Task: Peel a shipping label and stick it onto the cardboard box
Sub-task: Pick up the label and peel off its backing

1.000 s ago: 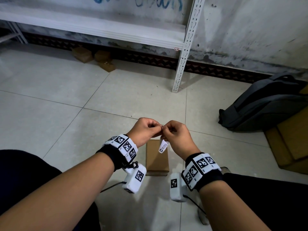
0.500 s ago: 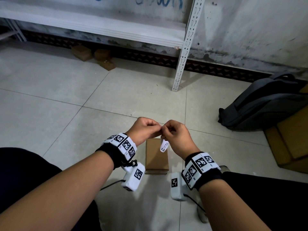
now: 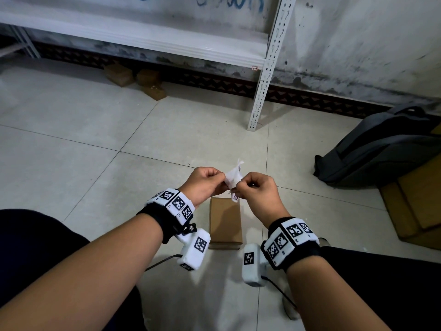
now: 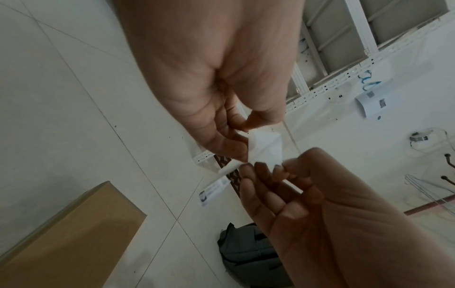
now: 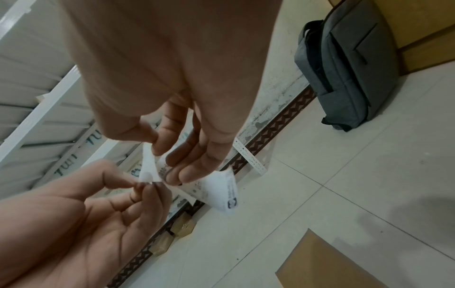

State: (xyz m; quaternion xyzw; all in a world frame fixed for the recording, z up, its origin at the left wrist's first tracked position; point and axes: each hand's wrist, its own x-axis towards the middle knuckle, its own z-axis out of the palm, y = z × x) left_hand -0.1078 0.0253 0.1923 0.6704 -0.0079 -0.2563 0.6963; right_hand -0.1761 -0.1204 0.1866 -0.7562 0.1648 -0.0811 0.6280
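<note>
Pale tiled floor (image 3: 100, 130), stained white wall behind, white metal shelving rack (image 3: 265, 68) along it. Person sits over the floor, both hands raised close together. Left hand (image 3: 205, 183) pinches one thin white sheet at its edge between thumb and fingertips, other fingers curled. Right hand (image 3: 259, 193) pinches the other layer, a small white printed shipping label (image 5: 221, 192), fingers curled round it. The two layers spread apart in a V between the hands; which is backing and which sticker is hard to tell, though the printed end hangs below the right fingers. Plain brown rectangular cardboard box (image 3: 225, 220) lies flat on the floor directly under the hands, well below them, nothing on its top face. Grey fabric backpack (image 3: 381, 149) slumped at right against the wall, beside flat brown cardboard sheets (image 3: 420, 199). Three small brown cartons (image 3: 133, 78) sit under the rack. Both wrists wear black straps with white marker blocks.
</note>
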